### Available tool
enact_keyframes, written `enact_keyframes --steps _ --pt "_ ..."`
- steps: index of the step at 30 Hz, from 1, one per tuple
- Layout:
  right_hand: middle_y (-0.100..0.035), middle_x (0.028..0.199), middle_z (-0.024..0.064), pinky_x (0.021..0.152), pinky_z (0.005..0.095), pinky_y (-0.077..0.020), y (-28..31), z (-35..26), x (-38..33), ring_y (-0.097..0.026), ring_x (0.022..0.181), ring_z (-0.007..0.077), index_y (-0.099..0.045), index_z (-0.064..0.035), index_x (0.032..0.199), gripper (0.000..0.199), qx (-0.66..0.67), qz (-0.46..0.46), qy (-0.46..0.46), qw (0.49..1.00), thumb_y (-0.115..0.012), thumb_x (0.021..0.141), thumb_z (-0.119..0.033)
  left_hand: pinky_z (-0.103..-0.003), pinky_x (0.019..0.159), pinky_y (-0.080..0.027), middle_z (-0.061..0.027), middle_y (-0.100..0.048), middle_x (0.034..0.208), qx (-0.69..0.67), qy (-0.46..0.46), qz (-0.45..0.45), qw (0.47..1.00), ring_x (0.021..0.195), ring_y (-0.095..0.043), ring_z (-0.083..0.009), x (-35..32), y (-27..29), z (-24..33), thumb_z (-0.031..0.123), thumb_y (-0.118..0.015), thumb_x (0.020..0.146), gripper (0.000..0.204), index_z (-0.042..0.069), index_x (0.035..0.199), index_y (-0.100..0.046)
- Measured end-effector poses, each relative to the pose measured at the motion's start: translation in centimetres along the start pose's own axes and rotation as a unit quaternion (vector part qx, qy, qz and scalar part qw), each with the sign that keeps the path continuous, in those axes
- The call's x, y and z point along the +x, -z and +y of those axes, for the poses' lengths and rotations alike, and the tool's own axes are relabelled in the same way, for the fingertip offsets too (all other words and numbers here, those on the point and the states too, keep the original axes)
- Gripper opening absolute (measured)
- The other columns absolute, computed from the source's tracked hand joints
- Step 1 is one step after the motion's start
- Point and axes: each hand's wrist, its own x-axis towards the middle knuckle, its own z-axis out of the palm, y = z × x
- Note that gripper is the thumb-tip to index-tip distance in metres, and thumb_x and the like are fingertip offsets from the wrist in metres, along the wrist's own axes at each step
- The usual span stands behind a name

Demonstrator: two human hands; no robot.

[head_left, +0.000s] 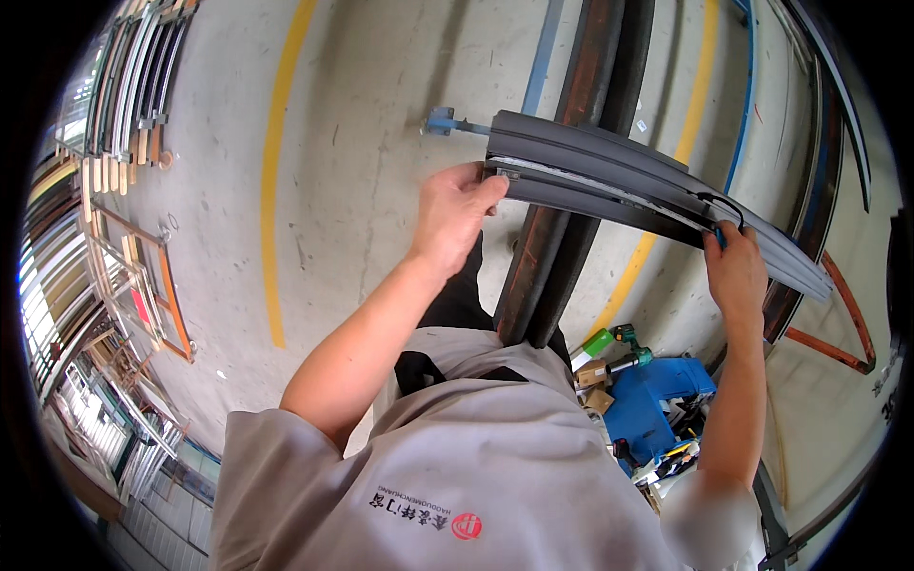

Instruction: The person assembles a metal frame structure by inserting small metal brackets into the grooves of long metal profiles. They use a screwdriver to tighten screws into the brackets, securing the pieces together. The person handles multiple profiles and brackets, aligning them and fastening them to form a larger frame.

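Observation:
A dark grey metal profile (590, 152) with lengthwise grooves lies across two dark, rust-marked round bars (535, 276). My left hand (452, 219) is closed around the profile's left end, its thumb pressed beside a small metal fitting (509, 175) in the groove. Farther right along the profile, my right hand (736, 271) pinches a thin black looped piece (728, 203) at the lower edge. A bit of blue shows by these fingertips; its kind is hidden. A pale strip (571, 176) runs along the profile's channel.
A blue bin (647, 404) with tools and small boxes stands below my right arm, a green power drill (630, 352) beside it. Racks of long profiles (133, 86) line the left. A blue bracket (443, 121) sticks out past the profile's left end. Yellow lines (276, 171) mark the floor.

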Motion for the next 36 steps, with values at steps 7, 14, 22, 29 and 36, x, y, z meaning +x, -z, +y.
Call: enact_keyframes --steps 7,14,22,29,36 --pt "-0.064 0.125 0.0242 0.087 0.0548 -0.0566 -0.2 0.0 0.1 -0.069 0.105 0.0469 -0.071 -0.0092 0.126 0.035 -0.025 -0.006 0.000 1.000 -0.064 0.102 -0.033 -0.030 0.070 -0.049 -0.0072 -0.072 0.097 -0.117 0.013 0.105 0.987 0.080 -0.060 -0.0123 -0.2 -3.2 -1.0 0.007 -0.070 0.096 0.025 -0.009 0.114 -0.072" --pt "-0.062 0.132 0.0243 0.086 0.0543 -0.0570 -0.3 0.0 0.0 -0.069 0.104 0.0471 -0.070 -0.0097 0.130 0.035 -0.034 0.003 0.004 0.999 -0.064 0.102 -0.031 -0.030 0.073 -0.050 -0.0082 -0.071 0.099 -0.138 0.000 0.112 0.984 0.083 -0.061 -0.0127 -0.4 -3.6 -1.1 0.004 -0.066 0.098 0.026 -0.012 0.117 -0.069" --pt "-0.062 0.135 0.0236 0.087 0.0540 -0.0574 -0.2 0.4 0.6 -0.070 0.105 0.0470 -0.071 -0.0112 0.130 0.034 -0.045 -0.012 0.007 0.999 -0.065 0.101 -0.030 -0.030 0.076 -0.049 -0.0065 -0.070 0.097 -0.138 -0.003 0.102 0.985 0.083 -0.059 -0.0124 -0.4 -3.5 -1.4 0.004 -0.064 0.098 0.026 -0.011 0.118 -0.069" --pt "-0.063 0.134 0.0227 0.087 0.0536 -0.0577 -0.9 0.8 0.6 -0.070 0.106 0.0461 -0.071 -0.0128 0.130 0.034 -0.062 0.001 0.017 0.998 -0.065 0.101 -0.030 -0.029 0.076 -0.049 -0.0060 -0.070 0.097 -0.117 -0.012 0.114 0.987 0.082 -0.059 -0.0121 -0.6 -3.8 -1.2 0.005 -0.065 0.099 0.027 -0.011 0.121 -0.069" --pt "-0.063 0.136 0.0216 0.087 0.0515 -0.0584 -0.7 0.3 0.5 -0.071 0.105 0.0452 -0.071 -0.0131 0.131 0.035 -0.057 -0.006 0.010 0.998 -0.064 0.102 -0.030 -0.022 0.066 -0.041 0.0026 -0.061 0.088 -0.221 -0.018 0.110 0.969 0.075 -0.048 -0.0036 -0.4 -4.1 -1.3 -0.002 -0.065 0.098 0.014 -0.007 0.111 -0.069"
